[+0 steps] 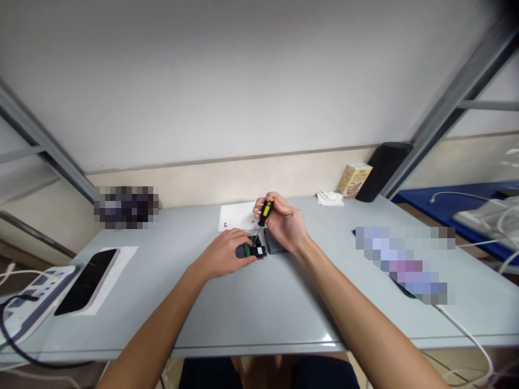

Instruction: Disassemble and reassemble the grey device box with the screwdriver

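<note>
your work is seemingly standing midway: the black device (260, 252) is lying on the counter (235, 319), its green circuit board (247, 250) showing, and small dark pieces (225, 225), probably screws, are lying loose on the white paper (237, 213) behind it. how many are remaining in the device, you are not able to tell. the fingers of your left hand (227, 253) are curving around the device and steadying it, while those of your right hand (287, 222) are gripping the screwdriver (266, 213), its shaft pointing down at the device; whether the tip is touching, the view is not showing. a flat grey case (275, 244) is sitting just beside the device, and a printed carton (355, 180) is standing at the back right; their insides are not showing.
</note>
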Demonstrator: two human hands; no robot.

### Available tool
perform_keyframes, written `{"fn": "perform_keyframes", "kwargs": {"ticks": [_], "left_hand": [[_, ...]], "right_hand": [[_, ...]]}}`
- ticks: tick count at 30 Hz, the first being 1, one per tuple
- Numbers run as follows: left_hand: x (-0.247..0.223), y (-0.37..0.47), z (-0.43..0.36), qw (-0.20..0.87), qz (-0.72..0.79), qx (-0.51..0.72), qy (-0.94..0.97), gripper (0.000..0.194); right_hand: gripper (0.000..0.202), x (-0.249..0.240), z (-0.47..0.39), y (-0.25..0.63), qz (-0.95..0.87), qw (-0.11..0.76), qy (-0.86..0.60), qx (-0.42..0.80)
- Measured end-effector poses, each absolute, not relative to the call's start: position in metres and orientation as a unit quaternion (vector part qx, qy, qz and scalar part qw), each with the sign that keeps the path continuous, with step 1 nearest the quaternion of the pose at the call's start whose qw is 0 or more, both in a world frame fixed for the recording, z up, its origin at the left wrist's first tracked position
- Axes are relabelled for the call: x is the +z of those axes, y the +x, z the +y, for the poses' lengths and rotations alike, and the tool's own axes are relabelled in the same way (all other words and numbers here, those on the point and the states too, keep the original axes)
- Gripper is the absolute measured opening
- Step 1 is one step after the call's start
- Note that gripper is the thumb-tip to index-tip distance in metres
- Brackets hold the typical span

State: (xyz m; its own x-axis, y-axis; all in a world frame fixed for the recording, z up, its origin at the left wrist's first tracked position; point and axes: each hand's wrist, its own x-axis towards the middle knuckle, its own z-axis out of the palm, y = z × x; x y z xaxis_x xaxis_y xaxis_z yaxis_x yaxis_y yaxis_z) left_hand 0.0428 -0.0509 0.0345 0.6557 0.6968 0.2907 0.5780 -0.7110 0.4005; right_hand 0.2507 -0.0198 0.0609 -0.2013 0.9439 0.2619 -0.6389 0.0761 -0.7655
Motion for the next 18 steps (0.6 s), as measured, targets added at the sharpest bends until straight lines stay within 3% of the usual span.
{"fn": "perform_keyframes", "kwargs": {"ticks": [12, 18], "left_hand": [[0.026, 0.042, -0.047, 0.135, 0.355, 0.218, 0.899, 0.018], [0.029, 0.043, -0.049, 0.159, 0.358, 0.229, 0.891, 0.017]], "right_hand": [[0.034, 0.061, -0.021, 0.240, -0.427, 0.609, -0.228, 0.628], [0.028, 0.057, -0.019, 0.244, -0.421, 0.623, -0.212, 0.625]]}}
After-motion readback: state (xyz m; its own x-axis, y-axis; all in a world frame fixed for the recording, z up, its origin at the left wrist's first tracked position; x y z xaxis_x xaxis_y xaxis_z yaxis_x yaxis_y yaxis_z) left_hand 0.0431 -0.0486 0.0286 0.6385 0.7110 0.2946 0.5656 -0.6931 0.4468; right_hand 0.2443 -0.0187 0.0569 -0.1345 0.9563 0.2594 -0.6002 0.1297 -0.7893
